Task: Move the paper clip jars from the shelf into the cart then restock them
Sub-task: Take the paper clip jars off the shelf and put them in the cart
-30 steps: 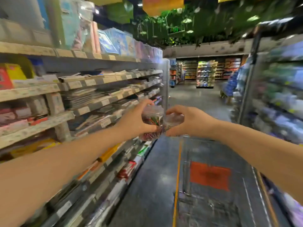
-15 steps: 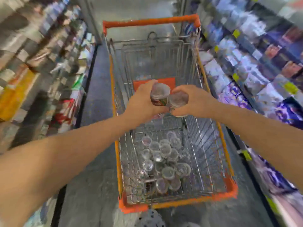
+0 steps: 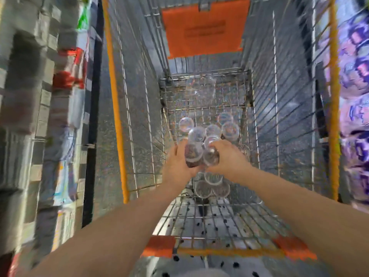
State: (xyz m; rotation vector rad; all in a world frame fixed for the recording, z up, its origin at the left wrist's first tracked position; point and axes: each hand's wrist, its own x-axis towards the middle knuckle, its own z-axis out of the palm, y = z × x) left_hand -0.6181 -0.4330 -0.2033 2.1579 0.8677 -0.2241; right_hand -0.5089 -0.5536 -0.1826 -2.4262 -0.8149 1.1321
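Shop aisle, motion-blurred: shelving (image 3: 60,96) on the left, purple packaged goods (image 3: 353,80) on the right. Looking straight down into a wire shopping cart (image 3: 117,116) with an orange rim and an orange seat flap (image 3: 203,29) at the far end.

On the cart floor, a cluster of clear-lidded paper clip jars (image 3: 212,129), mostly lids-up and touching one another. A few nearer jars (image 3: 211,188) closer to the body, below the wrists.

Holding two further jars low inside the basket, just above that cluster:
- In the left grip (image 3: 176,164), fingers wrapped round a dark-filled jar (image 3: 192,154), lid up and tipped slightly away.
- In the right grip (image 3: 228,156), fingers curled round a paler jar (image 3: 211,157), lid likewise toward the camera.

Held side by side, touching or nearly so; too blurred to tell which. Both grips closed on their loads, no spare fingers free.

Key relation: straight down from both grips to the cart floor, with parked jars directly beneath and just ahead. Long axes of the held jars near vertical, so likely going down lids-up. Some bare wire floor beyond the cluster, toward the seat flap, about equally near to either grip.

Probably mid-placing, in the shelf-to-cart half of the task; restocking not begun.

Risk: landing on the lids below and toppling neighbours.
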